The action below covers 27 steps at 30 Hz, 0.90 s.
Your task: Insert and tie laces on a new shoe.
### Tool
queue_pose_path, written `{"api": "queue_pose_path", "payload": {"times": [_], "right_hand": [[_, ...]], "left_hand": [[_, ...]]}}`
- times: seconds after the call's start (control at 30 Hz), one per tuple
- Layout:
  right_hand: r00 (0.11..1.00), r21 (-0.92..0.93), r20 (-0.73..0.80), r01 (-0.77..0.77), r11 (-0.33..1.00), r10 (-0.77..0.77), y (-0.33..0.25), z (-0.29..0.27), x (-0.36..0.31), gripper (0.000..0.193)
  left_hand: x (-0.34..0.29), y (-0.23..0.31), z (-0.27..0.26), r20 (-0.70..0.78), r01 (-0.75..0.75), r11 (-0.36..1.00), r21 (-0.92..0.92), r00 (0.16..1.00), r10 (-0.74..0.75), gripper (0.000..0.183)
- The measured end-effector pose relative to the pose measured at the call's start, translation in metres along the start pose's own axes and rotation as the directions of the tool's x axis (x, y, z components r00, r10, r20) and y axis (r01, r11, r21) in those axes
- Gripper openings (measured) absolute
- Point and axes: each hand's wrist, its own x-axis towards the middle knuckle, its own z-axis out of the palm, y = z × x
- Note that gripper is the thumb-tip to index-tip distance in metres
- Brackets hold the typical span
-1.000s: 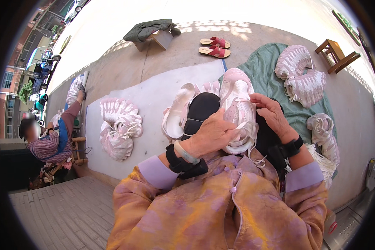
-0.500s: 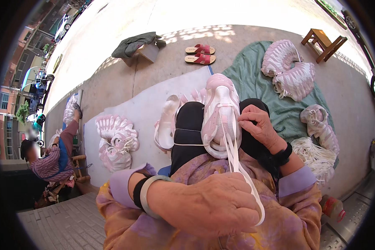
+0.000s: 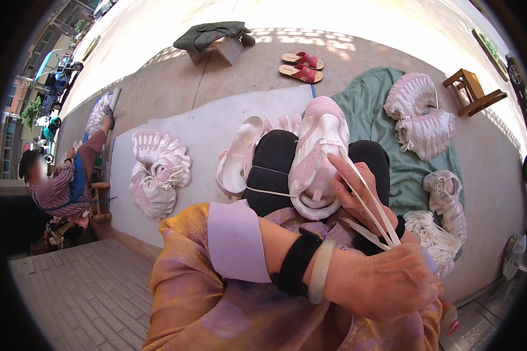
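A pink and white sneaker [image 3: 320, 137] lies on my black-clad lap, toe pointing away. Its white shoelace [image 3: 376, 213] runs taut from the upper toward the lower right. My left hand [image 3: 386, 284] is closed round the lace ends, its arm crossing in front of me; the fingers are mostly hidden under the back of the hand. At the sneaker's right side, my right hand [image 3: 362, 193] grips by the lacing, the index finger stretched along the eyelets. The lace passes over this hand. Left of my lap sits another pale pink shoe [image 3: 238, 155].
Bundled pink and white shoe uppers [image 3: 156, 175] lie on a white sheet [image 3: 208, 111]; more uppers [image 3: 421, 114] rest on green cloth [image 3: 366, 99]. White laces [image 3: 430, 237] are heaped at right. Beyond are red sandals [image 3: 301, 67] and a wooden stool [image 3: 473, 92]. Another person [image 3: 58, 187] sits far left.
My left hand has swung rightward, drawing the lace with it. My right hand has gone from pinching by the lace to lying along the lacing. The view has shifted slightly.
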Motion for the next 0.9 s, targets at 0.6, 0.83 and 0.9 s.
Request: {"api": "queue_pose_path", "payload": {"times": [0.6, 0.83, 0.9], "right_hand": [[0.992, 0.087, 0.128, -0.03, 0.996, 0.019, 0.006, -0.005, 0.001, 0.052], [0.998, 0.089, 0.054, -0.014, 0.996, 0.01, 0.0, 0.003, 0.007, 0.023], [0.966, -0.014, 0.259, 0.011, 1.0, -0.007, -0.001, -0.01, 0.002, 0.015]], "left_hand": [[-0.011, -0.001, -0.022, -0.019, -0.056, 0.989, -0.134, 0.998, 0.054, 0.011], [-0.01, -0.003, -0.029, 0.008, -0.034, 0.997, -0.074, 0.999, 0.035, 0.012], [-0.02, -0.001, -0.039, 0.034, 0.012, 0.999, -0.051, 0.999, -0.01, 0.017]]}}
